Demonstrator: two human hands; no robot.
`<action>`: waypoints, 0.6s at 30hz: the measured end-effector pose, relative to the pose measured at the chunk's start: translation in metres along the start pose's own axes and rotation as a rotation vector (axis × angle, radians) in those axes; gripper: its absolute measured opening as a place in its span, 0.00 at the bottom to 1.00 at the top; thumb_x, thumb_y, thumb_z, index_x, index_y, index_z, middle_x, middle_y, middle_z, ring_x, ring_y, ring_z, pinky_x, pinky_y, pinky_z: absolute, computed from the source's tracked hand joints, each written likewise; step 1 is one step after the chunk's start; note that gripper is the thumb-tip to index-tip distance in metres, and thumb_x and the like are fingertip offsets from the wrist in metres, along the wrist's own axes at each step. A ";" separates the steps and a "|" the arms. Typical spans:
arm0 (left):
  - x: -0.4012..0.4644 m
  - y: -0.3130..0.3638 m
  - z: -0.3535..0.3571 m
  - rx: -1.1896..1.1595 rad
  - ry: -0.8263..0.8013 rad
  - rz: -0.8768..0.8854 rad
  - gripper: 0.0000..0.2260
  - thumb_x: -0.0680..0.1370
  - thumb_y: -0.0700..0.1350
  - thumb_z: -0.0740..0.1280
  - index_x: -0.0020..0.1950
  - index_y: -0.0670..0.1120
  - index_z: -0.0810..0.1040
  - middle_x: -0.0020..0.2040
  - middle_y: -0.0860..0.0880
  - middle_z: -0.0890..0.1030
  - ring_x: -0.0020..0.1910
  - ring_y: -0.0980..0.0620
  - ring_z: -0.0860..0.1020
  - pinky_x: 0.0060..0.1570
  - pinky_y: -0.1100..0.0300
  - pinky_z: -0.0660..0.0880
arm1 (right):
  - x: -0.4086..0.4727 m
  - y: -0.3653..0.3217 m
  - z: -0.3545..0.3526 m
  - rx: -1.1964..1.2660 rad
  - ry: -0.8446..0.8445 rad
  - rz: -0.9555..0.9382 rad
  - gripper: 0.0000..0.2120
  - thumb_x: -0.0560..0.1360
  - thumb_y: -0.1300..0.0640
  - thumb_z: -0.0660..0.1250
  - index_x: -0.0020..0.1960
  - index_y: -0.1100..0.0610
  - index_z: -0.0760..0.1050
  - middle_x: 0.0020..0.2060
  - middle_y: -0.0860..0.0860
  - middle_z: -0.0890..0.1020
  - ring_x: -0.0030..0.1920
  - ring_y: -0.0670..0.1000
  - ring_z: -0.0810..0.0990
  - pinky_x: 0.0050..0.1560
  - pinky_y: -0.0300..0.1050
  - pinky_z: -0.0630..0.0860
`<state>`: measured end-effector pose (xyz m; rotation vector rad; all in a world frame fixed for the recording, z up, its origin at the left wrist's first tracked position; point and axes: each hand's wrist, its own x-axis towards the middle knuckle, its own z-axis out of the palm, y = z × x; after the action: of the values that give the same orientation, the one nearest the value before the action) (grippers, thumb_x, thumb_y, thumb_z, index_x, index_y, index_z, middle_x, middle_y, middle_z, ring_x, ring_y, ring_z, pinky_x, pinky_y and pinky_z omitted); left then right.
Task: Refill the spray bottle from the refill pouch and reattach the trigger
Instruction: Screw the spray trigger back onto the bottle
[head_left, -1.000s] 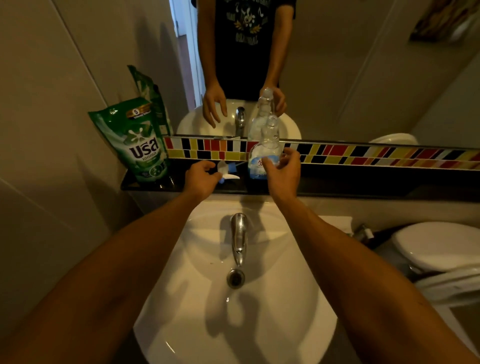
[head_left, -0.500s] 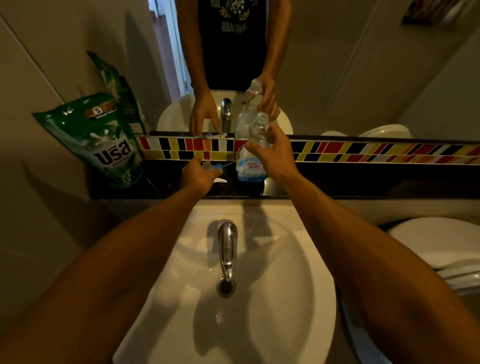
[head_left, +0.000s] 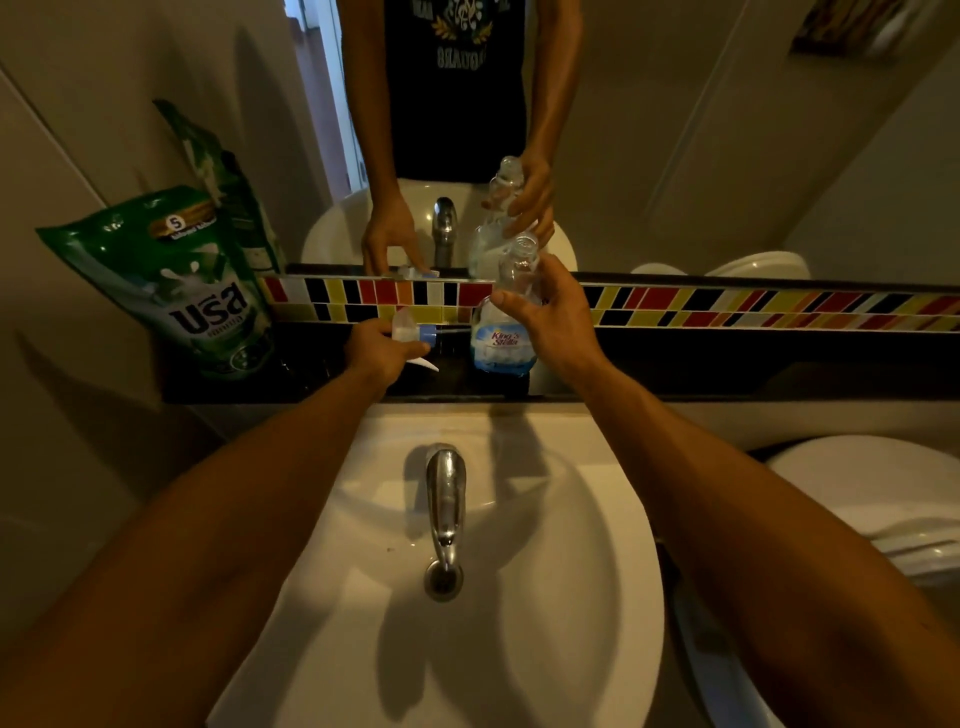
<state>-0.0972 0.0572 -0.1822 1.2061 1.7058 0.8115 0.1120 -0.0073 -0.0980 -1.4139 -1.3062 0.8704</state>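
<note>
The right hand (head_left: 558, 325) is wrapped around the neck of the clear spray bottle (head_left: 503, 332) — uncapped, standing on the dark shelf (head_left: 727, 364) beyond the sink (head_left: 597, 597). The left hand (head_left: 376, 349) is clamped on the trigger (head_left: 413, 335), just left of the bottle. The green refill pouch (head_left: 182, 291) leans at the shelf's far-left end.

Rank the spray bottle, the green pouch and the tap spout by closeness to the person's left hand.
From the left hand:
1. Spray bottle, just to its right on the ledge, held by the right hand.
2. Green pouch, leaning at the ledge's left end.
3. Tap spout, below over the basin.
</note>
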 end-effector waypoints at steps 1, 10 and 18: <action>-0.002 0.001 -0.006 -0.058 -0.013 0.036 0.21 0.72 0.40 0.77 0.63 0.40 0.78 0.57 0.40 0.82 0.55 0.40 0.81 0.46 0.57 0.78 | -0.003 -0.001 -0.002 0.001 -0.001 -0.002 0.25 0.78 0.59 0.74 0.73 0.55 0.72 0.67 0.51 0.81 0.67 0.50 0.79 0.67 0.52 0.77; -0.021 0.040 -0.082 -0.290 -0.001 0.218 0.25 0.71 0.42 0.78 0.65 0.44 0.72 0.57 0.42 0.82 0.47 0.50 0.82 0.39 0.60 0.79 | -0.025 -0.017 -0.029 -0.039 0.004 -0.040 0.27 0.80 0.55 0.72 0.76 0.51 0.68 0.67 0.50 0.80 0.63 0.47 0.80 0.61 0.50 0.80; -0.039 0.099 -0.148 -0.478 0.098 0.289 0.17 0.70 0.42 0.78 0.54 0.51 0.76 0.59 0.39 0.81 0.37 0.48 0.83 0.25 0.64 0.76 | -0.054 -0.019 -0.049 -0.091 0.042 -0.028 0.24 0.79 0.53 0.73 0.73 0.47 0.71 0.55 0.38 0.82 0.50 0.30 0.81 0.47 0.33 0.76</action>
<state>-0.1882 0.0484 -0.0249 1.0982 1.3161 1.3834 0.1442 -0.0704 -0.0730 -1.4731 -1.3457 0.7673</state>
